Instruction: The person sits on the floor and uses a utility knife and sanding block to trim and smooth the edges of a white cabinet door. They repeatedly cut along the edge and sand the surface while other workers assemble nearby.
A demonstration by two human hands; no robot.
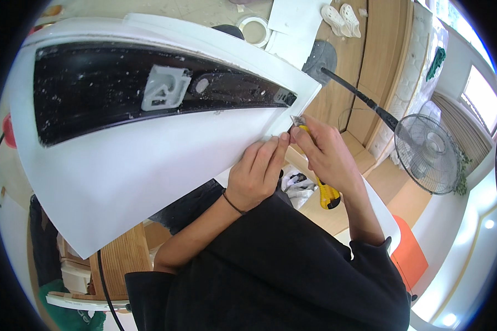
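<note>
My right hand (324,149) is wrapped around a yellow utility knife (328,196), its blade end up at the narrow right corner of a white panel (305,98). Beside it, my left hand (258,170) has its fingers together and closed on the edge of a white sheet (149,160), close to the blade; its thumb is hidden. A glossy black curved inlay (94,83), speckled with white bits, runs across the panel. On the inlay sits a pale grey plastic piece (174,91) with cut-outs.
A fan (428,153) stands at the right, its pole rising from a dark base (321,58). Beyond the panel lie a tape roll (266,28) and white clogs (341,21). An orange seat (410,251) is at the lower right. A black cable (105,284) hangs at the lower left.
</note>
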